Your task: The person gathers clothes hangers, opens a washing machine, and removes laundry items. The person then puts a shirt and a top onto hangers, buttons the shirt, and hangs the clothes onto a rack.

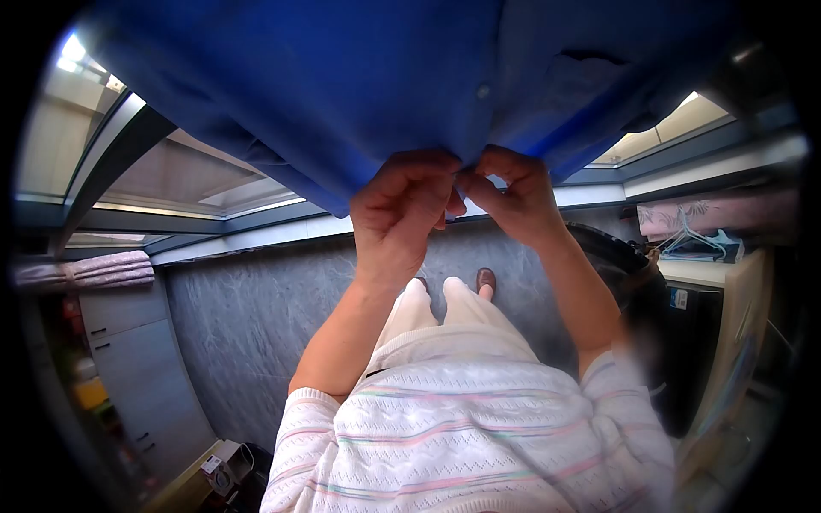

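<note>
A blue button-up shirt (342, 94) hangs across the top of the view, with a small button (484, 91) on its front above my hands. My left hand (406, 209) pinches the shirt's lower edge near the middle, its fingers bent and closed. Close beside it on the right, my right hand (513, 192) holds the same edge between thumb and forefinger. The fingertips of both hands nearly meet at the front opening. Whatever small part lies between them is hidden by the fingers.
Windows (188, 175) run behind the shirt. A cabinet (128, 342) stands at the left, with a rolled cloth (111, 269) above it. At the right are hangers (684, 239) on a pale top and a dark bag-like object (611, 256). The floor (248, 325) is grey.
</note>
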Demonstrator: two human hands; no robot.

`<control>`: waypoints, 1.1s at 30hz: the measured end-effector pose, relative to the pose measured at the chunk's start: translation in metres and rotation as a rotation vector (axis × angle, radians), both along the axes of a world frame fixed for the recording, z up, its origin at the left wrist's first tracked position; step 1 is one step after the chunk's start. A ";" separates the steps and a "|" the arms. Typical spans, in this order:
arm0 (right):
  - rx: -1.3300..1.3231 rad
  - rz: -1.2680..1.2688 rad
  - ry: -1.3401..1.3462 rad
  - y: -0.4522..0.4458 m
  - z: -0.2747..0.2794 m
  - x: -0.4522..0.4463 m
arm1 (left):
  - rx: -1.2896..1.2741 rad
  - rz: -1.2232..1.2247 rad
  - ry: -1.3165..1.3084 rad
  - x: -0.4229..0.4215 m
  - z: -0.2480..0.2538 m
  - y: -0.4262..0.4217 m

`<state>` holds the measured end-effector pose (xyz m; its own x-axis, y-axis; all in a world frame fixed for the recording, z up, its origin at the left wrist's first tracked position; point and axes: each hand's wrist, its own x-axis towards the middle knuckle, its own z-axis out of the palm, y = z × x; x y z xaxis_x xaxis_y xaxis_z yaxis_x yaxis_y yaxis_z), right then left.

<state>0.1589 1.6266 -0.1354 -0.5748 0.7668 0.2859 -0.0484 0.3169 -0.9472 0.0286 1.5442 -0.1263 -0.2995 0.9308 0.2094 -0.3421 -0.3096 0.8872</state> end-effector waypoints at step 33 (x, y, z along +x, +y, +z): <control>-0.234 0.057 -0.040 0.012 -0.009 0.008 | -0.459 -0.296 0.237 -0.035 0.000 0.005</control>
<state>0.1668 1.6389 -0.1439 -0.6263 0.7755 0.0802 -0.0207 0.0863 -0.9961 -0.0063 1.5493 -0.1268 -0.0076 0.9788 -0.2047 -0.1312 0.2020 0.9706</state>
